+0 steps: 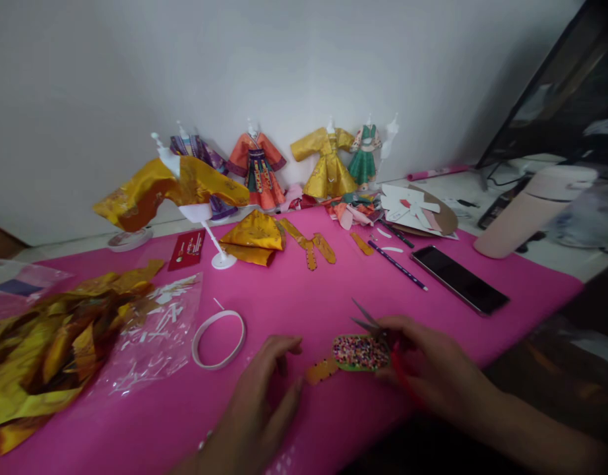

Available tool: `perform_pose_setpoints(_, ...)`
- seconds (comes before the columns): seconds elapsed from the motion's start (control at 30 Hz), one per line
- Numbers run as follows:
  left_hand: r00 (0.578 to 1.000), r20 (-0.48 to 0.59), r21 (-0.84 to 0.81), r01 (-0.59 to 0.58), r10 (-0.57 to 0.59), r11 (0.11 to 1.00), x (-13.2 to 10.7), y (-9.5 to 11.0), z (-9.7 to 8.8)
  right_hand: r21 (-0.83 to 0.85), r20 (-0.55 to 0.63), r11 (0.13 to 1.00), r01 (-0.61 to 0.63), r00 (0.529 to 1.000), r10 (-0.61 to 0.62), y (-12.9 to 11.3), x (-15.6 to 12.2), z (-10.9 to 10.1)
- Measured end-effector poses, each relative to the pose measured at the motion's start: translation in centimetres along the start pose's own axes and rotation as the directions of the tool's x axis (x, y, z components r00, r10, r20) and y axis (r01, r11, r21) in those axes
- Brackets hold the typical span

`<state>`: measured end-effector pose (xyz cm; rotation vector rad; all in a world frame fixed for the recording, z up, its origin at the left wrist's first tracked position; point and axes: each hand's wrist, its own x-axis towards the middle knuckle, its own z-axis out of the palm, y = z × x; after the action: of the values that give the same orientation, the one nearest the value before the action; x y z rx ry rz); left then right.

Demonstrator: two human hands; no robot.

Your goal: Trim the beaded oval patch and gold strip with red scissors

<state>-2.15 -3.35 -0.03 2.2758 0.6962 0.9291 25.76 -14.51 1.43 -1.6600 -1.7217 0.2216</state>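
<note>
Gripping scissors (pixel 372 324) in the right hand (pixel 435 359), with thumb and fingers closed about the blurred red handles and slim blades parted toward the upper left. Just under those right fingertips, partly covered by them, can see a bead-covered oval (pixel 359 352) edged in green. Beyond its left end, between both hands, can see a yellow strip (pixel 320 371) with dark marks along the edges, meeting the oval on one side and lying just beside the left thumb. Cannot tell whether touching. Spreading thumb and forefinger apart on the left hand (pixel 258 392), curved above the pink mat (pixel 279 300).

Farther left, can find a white ring (pixel 196 344), then a clear bag (pixel 178 333) beside yellow scraps (pixel 61 349). Ahead, to the right, can see a purple pencil (pixel 397 265) with pale markings too blurred to read, and a phone (pixel 459 279). On a red card (pixel 186 251) toward the back left, can make out pale print, too small to read.
</note>
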Motion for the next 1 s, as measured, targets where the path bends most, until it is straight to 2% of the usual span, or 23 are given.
perform_pose_setpoints(0.33, 0.999, 0.02, 0.028, -0.031, 0.03, 0.999, 0.4, 0.5, -0.5, 0.083, -0.048, 0.995, 0.054, 0.998, -0.05, -0.9, 0.0, -0.4)
perform_pose_setpoints(0.47, 0.992, 0.042, 0.068, -0.121, 0.119, 0.99, -0.4, 0.6, -0.7, 0.125, -0.065, 0.988, 0.091, 0.994, -0.083, -2.1, -0.2, -0.8)
perform_pose_setpoints(0.6, 0.972, 0.132, 0.023, -0.199, 0.195, 0.98, -1.4, 0.6, -0.8, 0.163, -0.094, 0.977, 0.137, 0.988, -0.122, -3.3, -0.3, -1.0)
perform_pose_setpoints(0.7, 0.963, 0.17, 0.013, -0.216, 0.211, 0.976, -1.9, 0.8, -0.8, 0.209, -0.076, 0.971, 0.119, 0.992, -0.105, -3.6, -0.7, -0.9)
perform_pose_setpoints(0.9, 0.947, 0.177, 0.08, -0.286, 0.269, 0.955, -1.3, 1.6, -0.8, 0.276, -0.038, 0.958, 0.072, 0.997, -0.064, -3.6, -1.4, -0.3)
perform_pose_setpoints(1.0, 0.942, 0.178, 0.104, -0.305, 0.284, 0.947, -1.1, 2.0, -0.7, 0.312, 0.022, 0.949, 0.038, 0.999, -0.047, -3.4, -1.8, -0.1)
